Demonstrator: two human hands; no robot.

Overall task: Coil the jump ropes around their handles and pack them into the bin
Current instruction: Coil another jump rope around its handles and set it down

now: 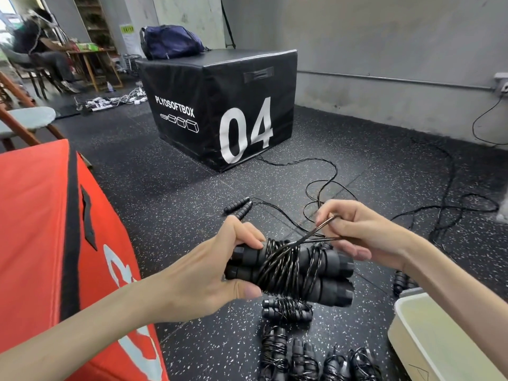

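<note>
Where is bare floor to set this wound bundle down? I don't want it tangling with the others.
Free: speckled black rubber floor between the red padded box and the black plyo box marked 04. Crowded: coiled black rope bundles beside the cream plastic bin, and loose black rope trailing beyond the right hand.

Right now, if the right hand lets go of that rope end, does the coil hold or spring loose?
Likely springs partly loose: the rope end arcs stiffly from the handles, untucked. The left hand would probably keep the inner wraps. Finished bundles on the floor stay wound.
</note>
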